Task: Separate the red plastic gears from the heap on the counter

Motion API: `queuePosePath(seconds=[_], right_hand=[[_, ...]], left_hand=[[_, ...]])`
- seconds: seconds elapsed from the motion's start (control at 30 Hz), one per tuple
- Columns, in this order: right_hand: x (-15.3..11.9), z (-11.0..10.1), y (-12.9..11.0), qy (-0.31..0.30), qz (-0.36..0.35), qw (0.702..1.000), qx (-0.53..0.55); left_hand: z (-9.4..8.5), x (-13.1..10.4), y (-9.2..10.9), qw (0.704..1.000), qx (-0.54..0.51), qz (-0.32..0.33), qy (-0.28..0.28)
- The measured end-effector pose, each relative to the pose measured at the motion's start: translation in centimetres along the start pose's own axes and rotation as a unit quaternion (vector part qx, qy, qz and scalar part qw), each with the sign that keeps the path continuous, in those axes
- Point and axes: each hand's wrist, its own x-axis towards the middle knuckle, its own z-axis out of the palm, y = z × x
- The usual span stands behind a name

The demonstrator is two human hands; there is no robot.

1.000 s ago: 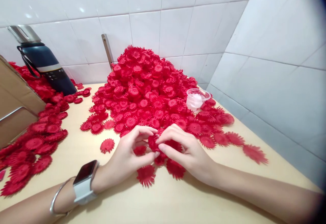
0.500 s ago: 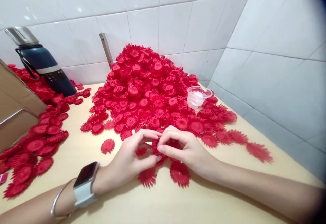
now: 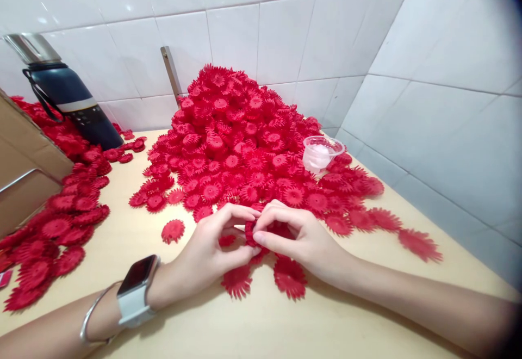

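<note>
Between my two hands, near the front of the table, is a red fringed paper-like flower piece [image 3: 249, 233], held on edge. My left hand [image 3: 218, 245] pinches its rim with thumb and fingers. From the other side my right hand [image 3: 296, 234] grips it between thumb and forefinger; the fingers partly cover it. Just below the hands, two loose red flower pieces [image 3: 290, 276] lie on the table. Behind them rises a large heap of the same red pieces [image 3: 236, 141].
A clear plastic cup [image 3: 320, 155] with whitish contents sits at the heap's right side. On the left stand a dark blue flask [image 3: 81, 103] and a cardboard box [image 3: 28, 168], with more red pieces around them. White tiled walls [image 3: 232, 27] close off the back and right.
My view has shifted slightly. Both hands keep the same grip on the flower piece; nothing else has visibly moved.
</note>
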Motion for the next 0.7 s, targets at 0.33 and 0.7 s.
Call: queuePosePath(seconds=[0.33,0.7], right_hand=[[-0.04,0.03,0.02,-0.003,-0.023,0.999,-0.025],[0.14,-0.02,0.66,0.045,0.017,0.998,0.050]], left_hand=[[0.00,0.04,0.05,1.000,0.015,0.000,0.006],[-0.22,0.16,0.57,0.998,-0.006,-0.045,0.051]])
